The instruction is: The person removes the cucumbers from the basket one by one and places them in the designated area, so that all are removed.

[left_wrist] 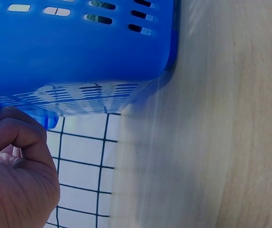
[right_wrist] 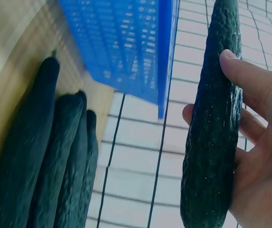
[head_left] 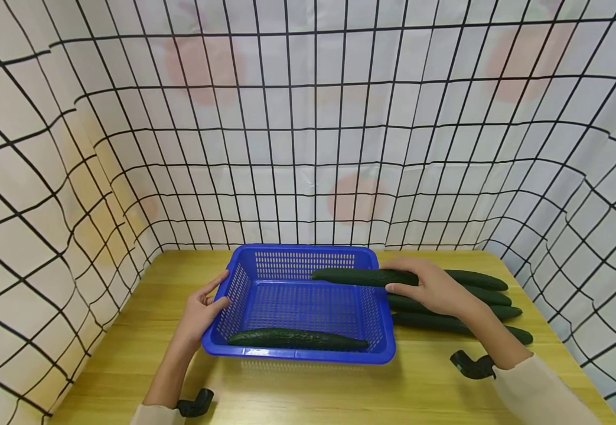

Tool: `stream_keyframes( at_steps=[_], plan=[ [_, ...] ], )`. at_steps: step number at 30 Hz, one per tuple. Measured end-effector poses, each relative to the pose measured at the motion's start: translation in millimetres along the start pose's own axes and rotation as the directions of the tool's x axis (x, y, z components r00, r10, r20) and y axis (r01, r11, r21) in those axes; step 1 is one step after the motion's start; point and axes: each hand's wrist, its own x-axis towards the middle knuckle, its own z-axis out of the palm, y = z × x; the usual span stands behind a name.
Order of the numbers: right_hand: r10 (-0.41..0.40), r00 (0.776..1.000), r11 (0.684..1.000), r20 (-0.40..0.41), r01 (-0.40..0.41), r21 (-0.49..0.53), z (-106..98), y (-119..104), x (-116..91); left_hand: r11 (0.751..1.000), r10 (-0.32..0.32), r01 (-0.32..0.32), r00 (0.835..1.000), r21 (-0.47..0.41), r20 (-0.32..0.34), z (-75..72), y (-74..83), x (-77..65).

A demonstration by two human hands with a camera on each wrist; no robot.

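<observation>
A blue plastic basket (head_left: 302,304) with slotted walls sits on the table. My left hand (head_left: 197,316) grips its left rim, thumb over the edge; in the left wrist view the fingers of that hand (left_wrist: 19,161) are curled by the rim. One dark green cucumber (head_left: 297,338) lies inside along the near wall. My right hand (head_left: 435,286) holds another cucumber (right_wrist: 214,128) across the basket's right rim, its far end over the inside. Thumb and fingers wrap that cucumber from opposite sides in the right wrist view.
Several more cucumbers (head_left: 446,323) lie side by side on the wooden table (head_left: 308,392), right of the basket and partly under my right forearm. A black wire grid (head_left: 315,147) over white sheeting encloses the back and sides.
</observation>
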Motion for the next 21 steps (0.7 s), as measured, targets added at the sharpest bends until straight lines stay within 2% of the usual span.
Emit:
stream_keyframes(
  at_steps=[6,14,21],
  plan=[
    [0.026,0.999,1.0,-0.027,-0.027,-0.015,-8,10,-23,1.0,0.001,-0.001,1.0,0.0,0.01,-0.4,0.2,-0.3],
    [0.104,0.993,0.994,-0.052,-0.105,-0.018,-15,25,-58,1.0,-0.004,0.004,1.0,-0.001,0.004,0.9,-0.2,-1.6],
    [0.113,0.988,0.992,-0.108,-0.117,-0.038,-26,45,-85,1.0,-0.011,0.011,1.0,0.001,0.005,0.6,1.0,0.2]
  ],
)
